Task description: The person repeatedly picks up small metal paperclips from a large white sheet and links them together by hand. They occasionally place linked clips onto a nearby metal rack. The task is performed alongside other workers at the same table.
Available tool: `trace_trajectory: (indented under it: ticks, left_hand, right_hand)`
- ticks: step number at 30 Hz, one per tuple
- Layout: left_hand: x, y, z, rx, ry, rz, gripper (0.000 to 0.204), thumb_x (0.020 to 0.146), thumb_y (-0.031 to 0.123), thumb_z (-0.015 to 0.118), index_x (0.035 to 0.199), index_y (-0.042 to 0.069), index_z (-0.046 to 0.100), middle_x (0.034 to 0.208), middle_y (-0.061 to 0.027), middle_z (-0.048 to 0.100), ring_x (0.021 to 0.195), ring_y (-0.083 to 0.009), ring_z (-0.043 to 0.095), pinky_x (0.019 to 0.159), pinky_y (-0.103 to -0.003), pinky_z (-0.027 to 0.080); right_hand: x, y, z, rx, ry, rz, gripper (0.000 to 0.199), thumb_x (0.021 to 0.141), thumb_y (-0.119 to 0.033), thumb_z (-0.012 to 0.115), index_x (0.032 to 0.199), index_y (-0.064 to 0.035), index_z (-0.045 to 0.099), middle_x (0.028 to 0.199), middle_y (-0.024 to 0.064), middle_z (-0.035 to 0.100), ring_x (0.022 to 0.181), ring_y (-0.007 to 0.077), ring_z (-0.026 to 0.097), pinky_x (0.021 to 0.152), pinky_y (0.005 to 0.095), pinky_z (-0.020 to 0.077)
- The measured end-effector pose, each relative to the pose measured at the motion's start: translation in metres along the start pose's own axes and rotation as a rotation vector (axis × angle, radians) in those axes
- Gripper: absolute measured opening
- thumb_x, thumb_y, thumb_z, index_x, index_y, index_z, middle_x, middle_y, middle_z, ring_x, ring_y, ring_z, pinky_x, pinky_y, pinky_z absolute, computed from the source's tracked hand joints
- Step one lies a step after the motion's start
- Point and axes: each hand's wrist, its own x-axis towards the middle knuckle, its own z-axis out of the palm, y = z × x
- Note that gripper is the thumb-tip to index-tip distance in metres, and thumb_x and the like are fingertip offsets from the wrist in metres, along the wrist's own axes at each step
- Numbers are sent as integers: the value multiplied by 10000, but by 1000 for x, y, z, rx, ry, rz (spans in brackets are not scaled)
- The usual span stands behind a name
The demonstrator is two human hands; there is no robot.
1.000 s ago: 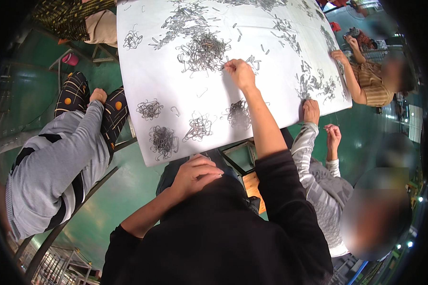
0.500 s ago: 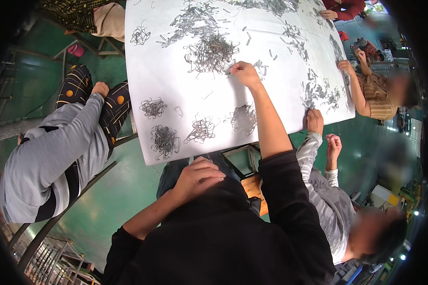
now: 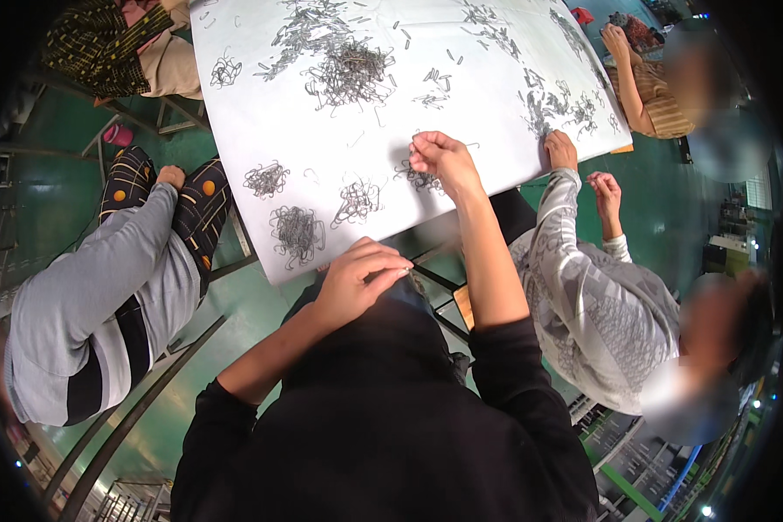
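Observation:
My right hand (image 3: 444, 165) is over the near part of the white-covered table (image 3: 322, 139), thumb and fingers pinched together. What they hold, if anything, is too small to make out. Partly behind that hand lies a small pile of bent wire hooks (image 3: 420, 180). My left hand (image 3: 354, 285) hovers just off the table's near edge, closed in a pinch; whatever is between its fingertips cannot be made out. Nearest to it are small piles of dark wire hooks (image 3: 296, 237) and thinner ones (image 3: 358, 202). Farther off is a larger tangled heap of hooks (image 3: 352, 74).
On my left a person in a grey top (image 3: 104, 296) sits with a hand on the lap. To my right, a co-worker's hand (image 3: 561, 150) touches metal pieces (image 3: 544, 109); another person (image 3: 639, 96) sits beyond. A pink bucket (image 3: 118, 135) is on the far left.
My right hand has drawn back from the large heap toward me. My left hand has risen slightly and pinches near the table edge. The view has shifted.

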Motion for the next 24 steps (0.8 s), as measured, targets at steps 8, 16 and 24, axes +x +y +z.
trace_trajectory:
  ticks: [8, 16, 24]
  left_hand:
    - [1, 7, -2, -11, -5, 72, 138, 808, 14, 679, 937, 56, 705, 880, -68, 681, 792, -205, 604, 689, -303, 495]
    - [9, 10, 7, -44, 3, 150, 183, 779, -30, 687, 943, 48, 707, 873, -71, 689, 763, -208, 603, 671, -301, 499]
    - [23, 3, 12, -73, -27, 115, 316, 783, -24, 682, 1089, 50, 659, 948, -84, 678, 846, -220, 599, 746, -329, 496]
  right_hand:
    - [-185, 9, 32, 208, 48, -143, 62, 855, -42, 681, 885, -3, 644, 963, -5, 548, 851, 75, 518, 759, 207, 407]
    - [-203, 21, 40, 232, 200, -117, 33, 857, -28, 665, 878, -4, 652, 1097, 20, 522, 912, 107, 532, 839, 257, 416]
    - [-200, 30, 50, -533, 556, -736, 93, 793, -70, 708, 853, -49, 640, 989, 107, 512, 924, 232, 525, 803, 317, 442]
